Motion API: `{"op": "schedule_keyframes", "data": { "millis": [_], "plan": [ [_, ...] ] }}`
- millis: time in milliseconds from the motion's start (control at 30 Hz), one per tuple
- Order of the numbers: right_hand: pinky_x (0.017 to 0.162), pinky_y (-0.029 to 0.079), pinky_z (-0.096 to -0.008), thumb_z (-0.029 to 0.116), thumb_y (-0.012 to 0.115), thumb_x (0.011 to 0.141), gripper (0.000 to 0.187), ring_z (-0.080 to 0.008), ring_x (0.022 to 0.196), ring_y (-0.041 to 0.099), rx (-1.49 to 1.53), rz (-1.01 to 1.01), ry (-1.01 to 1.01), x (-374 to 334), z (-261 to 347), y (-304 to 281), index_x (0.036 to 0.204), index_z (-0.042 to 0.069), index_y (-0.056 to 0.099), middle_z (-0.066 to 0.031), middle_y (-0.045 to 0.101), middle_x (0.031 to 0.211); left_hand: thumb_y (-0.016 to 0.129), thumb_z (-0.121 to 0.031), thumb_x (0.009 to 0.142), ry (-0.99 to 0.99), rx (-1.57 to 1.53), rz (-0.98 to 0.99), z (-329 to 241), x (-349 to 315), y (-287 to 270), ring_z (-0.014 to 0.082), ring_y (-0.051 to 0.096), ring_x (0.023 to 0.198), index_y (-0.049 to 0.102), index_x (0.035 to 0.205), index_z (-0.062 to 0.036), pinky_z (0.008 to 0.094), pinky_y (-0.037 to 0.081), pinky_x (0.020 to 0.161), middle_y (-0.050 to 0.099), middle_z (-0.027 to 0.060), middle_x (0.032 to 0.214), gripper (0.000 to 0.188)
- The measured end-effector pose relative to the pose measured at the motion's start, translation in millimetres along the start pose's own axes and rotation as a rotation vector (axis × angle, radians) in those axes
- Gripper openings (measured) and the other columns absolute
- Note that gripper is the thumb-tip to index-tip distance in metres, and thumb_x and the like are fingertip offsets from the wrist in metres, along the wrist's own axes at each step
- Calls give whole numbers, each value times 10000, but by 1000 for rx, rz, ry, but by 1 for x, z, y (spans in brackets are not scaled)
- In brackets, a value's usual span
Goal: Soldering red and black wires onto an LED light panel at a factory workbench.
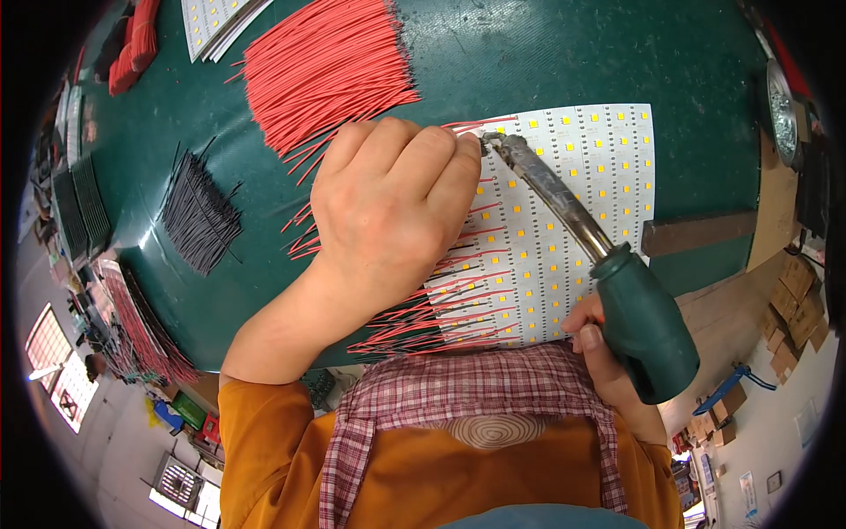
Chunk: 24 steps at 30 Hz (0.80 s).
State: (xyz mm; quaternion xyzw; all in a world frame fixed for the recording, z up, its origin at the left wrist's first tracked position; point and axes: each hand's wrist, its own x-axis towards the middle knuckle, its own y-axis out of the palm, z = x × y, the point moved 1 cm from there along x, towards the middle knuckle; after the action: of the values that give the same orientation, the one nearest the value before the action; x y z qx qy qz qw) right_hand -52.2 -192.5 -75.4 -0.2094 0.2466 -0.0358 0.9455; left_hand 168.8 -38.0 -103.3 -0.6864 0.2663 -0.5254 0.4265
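Note:
My left hand (388,194) is closed in a pinch over the left part of a white LED sheet (577,203) dotted with yellow chips. Its fingertips are hidden beneath the knuckles, so what they grip does not show. Thin red wires (480,123) emerge beside those fingers. Below the hand, red and black wires (441,322) run from the sheet's left side. My right hand (599,339) is wrapped round the green handle of a soldering iron (648,322), which partly covers it. The iron's dark tip meets the sheet close by my left fingertips.
A large pile of red wires (326,66) lies beyond my left hand on the green tabletop (546,44). To the left is a bundle of black wires (201,212). More LED sheets (211,26) are stacked at the far left. A dark bar (701,231) lies right of the sheet.

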Motion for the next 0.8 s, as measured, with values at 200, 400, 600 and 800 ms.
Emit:
{"op": "schedule_keyframes", "data": {
  "millis": [200, 400, 600, 800],
  "plan": [
    [604, 435, -252, 219, 542, 949, 395, -110, 651, 493, 372, -88, -125, -3, -11, 6, 1285, 65, 404, -97, 605, 853, 639, -99, 632, 6, 8, -4, 2, 1, 3, 168, 547, 699, 639, 828, -60, 313, 412, 618, 550, 6, 771, 200],
    [605, 438, -246, 151, 534, 943, 334, -103, 648, 481, 445, -104, -81, 4, -5, 12, 1248, 64, 426, -114, 602, 864, 634, -110, 653, -5, 38, 2, 5, -2, 7, 176, 546, 705, 631, 833, -70, 318, 413, 615, 557, 11, 778, 184],
    [695, 506, -295, 2, 607, 856, 140, -174, 773, 621, 399, -127, 10, 12, 3, 11, 995, 14, 623, -80, 640, 843, 632, -109, 657, -11, 45, 21, 4, -2, 8, 173, 545, 709, 630, 832, -67, 313, 412, 610, 554, 11, 781, 180],
    [675, 498, -280, 17, 594, 870, 141, -156, 759, 611, 424, -135, -21, 15, 7, 8, 1008, 9, 617, -76, 634, 841, 671, -45, 693, -50, 24, 94, 1, 5, 0, 176, 581, 688, 679, 879, -60, 312, 439, 609, 617, 4, 774, 186]
  ]
}}
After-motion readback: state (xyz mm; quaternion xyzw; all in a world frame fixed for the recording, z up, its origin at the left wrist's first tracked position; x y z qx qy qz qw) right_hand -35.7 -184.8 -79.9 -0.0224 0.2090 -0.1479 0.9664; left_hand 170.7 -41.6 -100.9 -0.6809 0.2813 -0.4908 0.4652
